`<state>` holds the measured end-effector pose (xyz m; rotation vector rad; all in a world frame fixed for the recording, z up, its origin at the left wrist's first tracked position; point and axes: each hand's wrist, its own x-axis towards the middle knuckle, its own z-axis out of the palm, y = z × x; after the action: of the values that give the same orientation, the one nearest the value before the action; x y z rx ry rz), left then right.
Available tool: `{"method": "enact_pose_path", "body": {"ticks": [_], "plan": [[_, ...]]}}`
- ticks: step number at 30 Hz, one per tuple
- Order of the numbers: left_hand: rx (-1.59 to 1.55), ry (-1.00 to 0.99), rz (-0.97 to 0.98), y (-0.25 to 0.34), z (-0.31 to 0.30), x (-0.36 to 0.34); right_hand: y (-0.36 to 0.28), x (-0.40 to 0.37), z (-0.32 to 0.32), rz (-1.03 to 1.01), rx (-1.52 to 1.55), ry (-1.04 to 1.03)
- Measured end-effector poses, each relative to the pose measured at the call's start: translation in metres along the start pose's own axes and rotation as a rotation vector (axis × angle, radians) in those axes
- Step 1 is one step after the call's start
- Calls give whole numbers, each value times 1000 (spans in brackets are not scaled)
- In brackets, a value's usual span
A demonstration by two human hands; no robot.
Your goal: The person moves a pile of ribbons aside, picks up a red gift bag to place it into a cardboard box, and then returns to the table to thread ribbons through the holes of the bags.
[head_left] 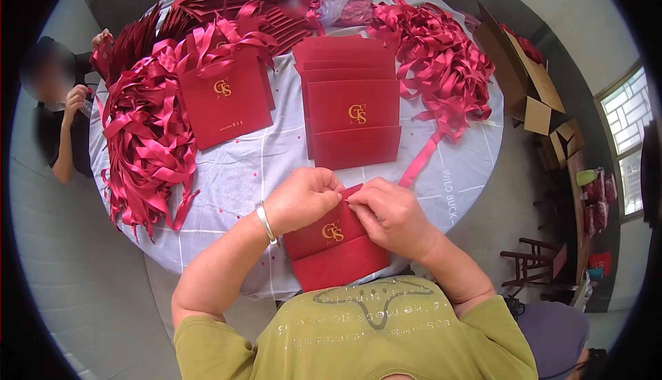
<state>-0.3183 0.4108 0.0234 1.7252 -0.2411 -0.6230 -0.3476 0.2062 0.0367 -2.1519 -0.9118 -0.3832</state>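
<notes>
A flat red paper gift bag (333,232) with a gold monogram lies at the table's near edge, its lower part folded up. My left hand (303,197), with a silver bangle on the wrist, pinches the bag's top edge. Close beside it, my right hand (389,218) has its fingertips pinched together at the same edge. One red ribbon (421,161) runs from the ribbon pile (441,63) to my right hand, and its end is hidden by the fingers. Just beyond my hands lies an overlapping stack of similar flat bags (354,104).
Bags with ribbon handles (226,97) and a heap of ribbons (148,138) cover the left of the round table (231,221). More bags are packed at the back. Another person (58,104) sits at the left. Cardboard boxes (520,70) and a wooden stool (534,263) are on the right.
</notes>
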Motion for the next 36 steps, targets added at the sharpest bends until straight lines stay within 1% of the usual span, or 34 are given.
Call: {"method": "enact_pose_path", "body": {"ticks": [1, 3, 4, 5, 6, 7, 8, 9, 10, 11, 12, 14, 15, 17, 18, 20, 21, 22, 23, 24, 25, 26, 28, 30, 31, 32, 33, 34, 35, 36], "plan": [[38, 30, 34, -3, 3, 0, -5, 0, 1, -1, 0, 1], [78, 58, 68, -2, 7, -2, -18, 0, 5, 39, -345, -138], [130, 72, 71, 5, 8, -6, -26, 6, 6, 8, -402, -144], [183, 85, 72, 9, 8, -8, -25, 6, 6, 10, -401, -143], [184, 84, 72, 8, 7, -8, -23, 8, 7, 75, -347, -177], [139, 68, 69, 7, 5, -8, -21, 10, 7, 139, -292, -210], [94, 53, 65, 6, 3, -8, -18, 16, 2, 139, -293, -207], [95, 53, 65, 4, 3, -8, -13, 23, -7, 226, -85, -212], [94, 41, 120, 2, 3, -7, -9, 27, -13, 312, 124, -217], [93, 28, 173, 1, 4, -7, -1, 24, -10, 233, 113, -176], [89, 26, 169, 2, 5, -9, 5, 24, -10, 238, 115, -179], [164, -13, 139, 15, 5, -13, 15, 26, -14, 253, 331, -243], [167, -19, 138, 21, 4, -16, 18, 29, -19, 369, 479, -338], [283, 2, 188, 28, 7, -22, 26, 37, -31, 575, 774, -509], [285, -11, 185, 28, 10, -24, 29, 42, -36, 730, 936, -553], [291, 61, 254, 28, 13, -26, 44, 49, -32, 628, 881, -661], [299, 51, 256, 28, 15, -26, 44, 57, -34, 491, 612, -804], [363, 85, 348, 27, 16, -27, 40, 66, -35, 494, 615, -790], [426, 116, 440, 26, 18, -28, 35, 75, -35, 517, 576, -927], [436, 137, 466, 29, 20, -30, 34, 82, -34, 539, 536, -1062], [446, 119, 469, 31, 22, -32, 37, 87, -33, 552, 542, -1139], [437, 126, 473, 32, 23, -34, 41, 88, -30, 558, 550, -1119], [435, 110, 474, 36, 24, -37, 45, 87, -23, 607, 682, -1248], [436, 91, 403, 39, 24, -39, 39, 86, -26, 656, 647, -1230], [439, 81, 402, 36, 25, -37, 38, 84, -26, 692, 619, -1222], [440, 103, 445, 32, 27, -36, 36, 82, -26, 727, 590, -1219], [440, 128, 486, 29, 28, -35, 34, 80, -26, 727, 595, -1219], [442, 126, 482, 30, 28, -36, 32, 76, -27, 703, 584, -1150], [435, 108, 444, 31, 27, -36, 30, 73, -27, 680, 573, -1078], [427, 89, 409, 33, 28, -36, 25, 70, -28, 683, 577, -1074]]}}
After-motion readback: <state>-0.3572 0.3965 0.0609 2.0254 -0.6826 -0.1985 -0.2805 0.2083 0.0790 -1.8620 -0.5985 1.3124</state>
